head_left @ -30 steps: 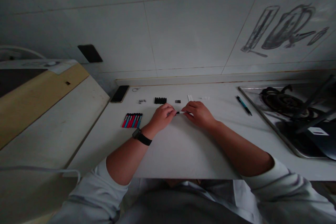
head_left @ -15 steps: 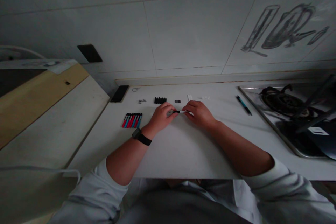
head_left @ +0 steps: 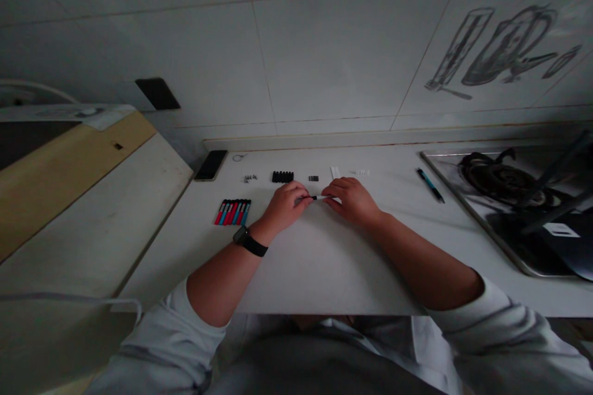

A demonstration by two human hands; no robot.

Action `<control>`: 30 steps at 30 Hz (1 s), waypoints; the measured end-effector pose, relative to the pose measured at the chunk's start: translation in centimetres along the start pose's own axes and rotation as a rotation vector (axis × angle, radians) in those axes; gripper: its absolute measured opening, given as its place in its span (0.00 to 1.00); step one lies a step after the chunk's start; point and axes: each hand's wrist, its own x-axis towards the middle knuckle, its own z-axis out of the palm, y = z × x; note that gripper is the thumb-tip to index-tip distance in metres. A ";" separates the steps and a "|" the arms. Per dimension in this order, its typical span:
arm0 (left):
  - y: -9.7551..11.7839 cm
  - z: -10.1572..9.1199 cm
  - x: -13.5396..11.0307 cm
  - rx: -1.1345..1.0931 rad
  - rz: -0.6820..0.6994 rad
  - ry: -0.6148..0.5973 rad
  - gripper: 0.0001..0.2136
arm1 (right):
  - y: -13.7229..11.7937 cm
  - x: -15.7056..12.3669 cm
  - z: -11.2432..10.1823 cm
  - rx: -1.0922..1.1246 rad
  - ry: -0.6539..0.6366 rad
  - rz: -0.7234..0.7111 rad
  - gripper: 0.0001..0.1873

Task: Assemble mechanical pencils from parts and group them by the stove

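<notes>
Over the middle of the white counter, my left hand (head_left: 288,203) pinches the dark end of a slim black-and-white pen part (head_left: 319,197). My right hand (head_left: 349,199) grips its white end, so the piece lies level between both sets of fingertips. Its two ends are hidden by the fingers. Just beyond my hands runs a row of small parts: silvery metal pieces (head_left: 251,178), black grips (head_left: 283,177), small dark pieces (head_left: 314,178), white sticks (head_left: 335,171) and clear-white bits (head_left: 362,172). Left of my left hand, several red and blue pen barrels (head_left: 233,212) with black ends lie side by side.
A phone (head_left: 211,165) and a thin ring (head_left: 239,158) lie at the back left. On the right, a blue-black pen (head_left: 430,186) rests beside the gas stove (head_left: 504,182). A pale cabinet-like box (head_left: 106,210) borders the counter's left side, and a tiled wall (head_left: 324,62) stands behind.
My left fingers have shifted slightly right along the pen part and cover more of its black section. My right hand stays in place.
</notes>
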 end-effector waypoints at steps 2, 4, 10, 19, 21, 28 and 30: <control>0.0 0.0 0.0 0.005 -0.001 0.010 0.04 | 0.0 0.0 0.0 0.002 -0.006 -0.005 0.09; -0.1 -0.1 0.0 0.011 0.000 0.014 0.03 | 0.0 0.0 0.1 0.006 -0.012 -0.008 0.10; -0.1 0.0 0.0 0.016 -0.001 0.019 0.01 | 0.2 0.0 0.3 0.016 -0.027 -0.013 0.11; -0.5 0.1 -0.1 0.013 -0.006 0.039 0.02 | 0.0 0.0 0.1 0.041 -0.006 -0.002 0.10; -0.5 0.0 -0.1 0.011 -0.016 0.069 0.02 | 0.2 0.0 -0.3 0.079 0.026 0.036 0.09; -0.4 -0.1 0.0 -0.085 -0.066 0.207 0.05 | 1.1 0.8 -0.6 0.798 0.253 0.431 0.18; -0.2 -0.1 0.0 -0.117 -0.047 0.178 0.07 | 1.0 1.1 -0.2 1.045 0.268 0.505 0.20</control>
